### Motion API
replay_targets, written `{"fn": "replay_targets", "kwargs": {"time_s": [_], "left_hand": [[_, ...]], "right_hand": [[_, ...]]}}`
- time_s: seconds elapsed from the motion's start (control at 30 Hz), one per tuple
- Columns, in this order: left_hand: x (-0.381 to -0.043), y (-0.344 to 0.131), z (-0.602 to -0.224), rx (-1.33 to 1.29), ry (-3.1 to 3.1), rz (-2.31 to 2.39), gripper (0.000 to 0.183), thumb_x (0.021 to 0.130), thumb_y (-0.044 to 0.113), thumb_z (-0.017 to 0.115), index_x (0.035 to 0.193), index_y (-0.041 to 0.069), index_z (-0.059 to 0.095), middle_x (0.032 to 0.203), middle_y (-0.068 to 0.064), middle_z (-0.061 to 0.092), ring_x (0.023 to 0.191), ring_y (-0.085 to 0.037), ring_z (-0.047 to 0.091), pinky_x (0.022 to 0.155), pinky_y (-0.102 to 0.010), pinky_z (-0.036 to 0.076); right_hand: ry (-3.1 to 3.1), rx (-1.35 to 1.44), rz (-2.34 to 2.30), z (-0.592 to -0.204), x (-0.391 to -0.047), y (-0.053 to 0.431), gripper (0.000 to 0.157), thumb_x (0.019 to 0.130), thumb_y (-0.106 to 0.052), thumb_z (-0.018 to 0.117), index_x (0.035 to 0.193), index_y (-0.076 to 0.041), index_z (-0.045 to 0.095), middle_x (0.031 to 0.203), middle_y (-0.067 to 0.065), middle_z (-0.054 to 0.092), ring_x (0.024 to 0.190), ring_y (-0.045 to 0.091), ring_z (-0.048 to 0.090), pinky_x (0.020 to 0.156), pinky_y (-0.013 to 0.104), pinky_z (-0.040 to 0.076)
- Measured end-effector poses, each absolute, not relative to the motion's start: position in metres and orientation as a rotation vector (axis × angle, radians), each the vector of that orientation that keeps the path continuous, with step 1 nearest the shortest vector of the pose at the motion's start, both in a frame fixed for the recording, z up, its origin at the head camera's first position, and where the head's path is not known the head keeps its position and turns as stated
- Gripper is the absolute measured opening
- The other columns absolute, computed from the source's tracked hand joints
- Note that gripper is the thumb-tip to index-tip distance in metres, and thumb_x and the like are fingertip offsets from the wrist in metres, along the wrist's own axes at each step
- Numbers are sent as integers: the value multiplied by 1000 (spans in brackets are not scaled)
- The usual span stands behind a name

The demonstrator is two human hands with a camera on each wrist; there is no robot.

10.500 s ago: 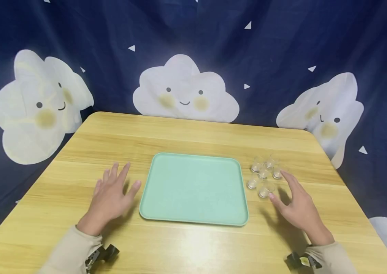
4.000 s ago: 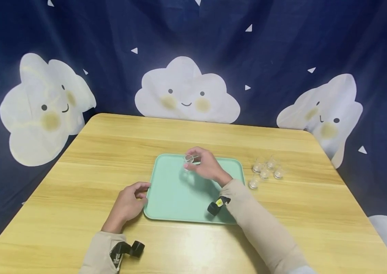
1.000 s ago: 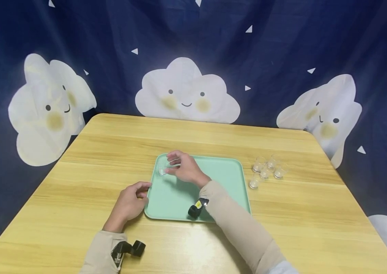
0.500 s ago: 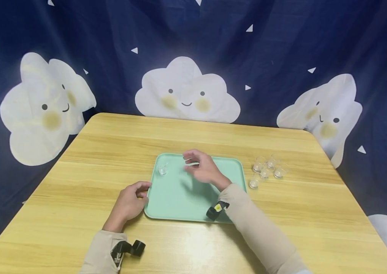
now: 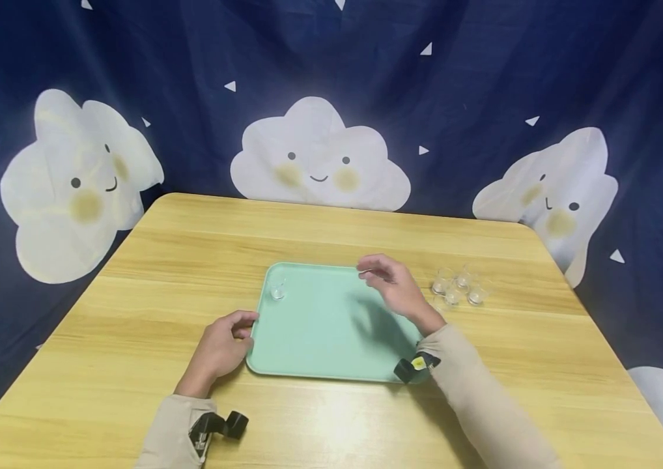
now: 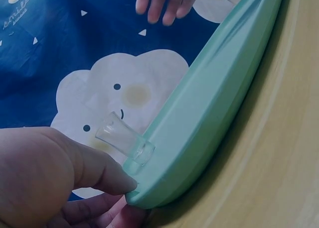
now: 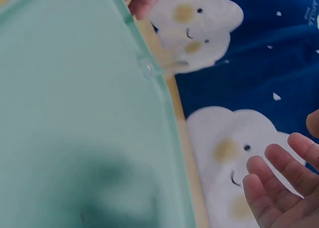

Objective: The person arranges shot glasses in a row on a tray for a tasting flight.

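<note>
While a cloud-printed curtain [image 5: 191, 85] hangs behind everything, the wooden desk [image 5: 132, 312] reaches back toward it, and on the left I see a beige sleeve [image 5: 169, 433] with a black device [image 5: 236, 425] strapped at the wrist. From that sleeve comes the left hand [image 5: 220, 348], its grip narrow on the left edge of a mint-green tray [image 5: 314, 332]: the thumb lies on the rim and the other fingers sit lower, partly hidden from me. The tray lies about midway between the left and right edges of the desk, well apart from the far edge. In the tray's far left corner one small clear glass [image 5: 277, 291] stands upright. Farther right, the right hand [image 5: 393, 285] hangs above the tray's right half, near its far edge, with the grip wide, fingers relaxed and thumb apart from them. A second black device [image 5: 406, 371] and a second beige sleeve [image 5: 484, 391] follow, over the tray's near right corner. Beyond, between the tray and the right edge of the desk, more small clear glasses [image 5: 452, 297] stand close together on the wood, one of them partly hidden by the right wrist
</note>
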State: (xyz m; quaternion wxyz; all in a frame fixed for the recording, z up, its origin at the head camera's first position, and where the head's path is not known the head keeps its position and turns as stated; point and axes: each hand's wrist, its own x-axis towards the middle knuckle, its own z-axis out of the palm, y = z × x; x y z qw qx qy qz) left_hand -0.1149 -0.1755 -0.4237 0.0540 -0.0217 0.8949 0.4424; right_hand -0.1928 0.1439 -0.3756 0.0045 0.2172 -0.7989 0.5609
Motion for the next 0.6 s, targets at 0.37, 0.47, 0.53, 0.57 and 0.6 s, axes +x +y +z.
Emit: {"fn": "replay_targets", "kwargs": {"time_s": [0.37, 0.47, 0.53, 0.57, 0.6], "left_hand": [[-115, -177, -422, -59, 2721, 1335, 41, 84, 0, 59, 125, 4, 62, 119, -13, 63, 98, -24, 60, 85, -43, 49], [-115, -177, -424, -56, 2722, 1342, 41, 84, 0, 58, 125, 4, 62, 119, -13, 63, 98, -24, 60, 85, -43, 49], [-115, -177, -425, -53, 2723, 1347, 40, 85, 0, 58, 124, 4, 62, 119, -13, 63, 98, -24, 60, 85, -42, 49], [-115, -177, -425, -51, 2723, 1349, 40, 85, 0, 58, 124, 4, 62, 119, -13, 63, 98, -24, 60, 85, -42, 49], [-115, -177, -425, -50, 2724, 1351, 40, 85, 0, 58, 124, 4, 62, 119, -13, 63, 98, -24, 61, 85, -42, 49]], "right_hand": [[-2383, 593, 1767, -367, -186, 197, 27, 101, -3, 44, 117, 16, 54, 113, 36, 57, 98, 17, 64, 85, 26, 52], [-2373, 561, 1731, -367, -182, 209, 26, 100, -3, 45, 116, 16, 55, 110, 36, 58, 95, 9, 63, 83, 25, 52], [-2369, 542, 1703, -368, -180, 217, 25, 100, -2, 46, 115, 16, 56, 108, 36, 58, 93, 7, 63, 82, 25, 53], [-2368, 533, 1683, -369, -179, 220, 25, 100, -2, 46, 114, 16, 56, 107, 36, 59, 92, 7, 64, 81, 25, 53], [-2369, 520, 1663, -369, -178, 224, 24, 99, -2, 47, 113, 16, 57, 106, 36, 59, 91, 7, 63, 80, 24, 53]]}}
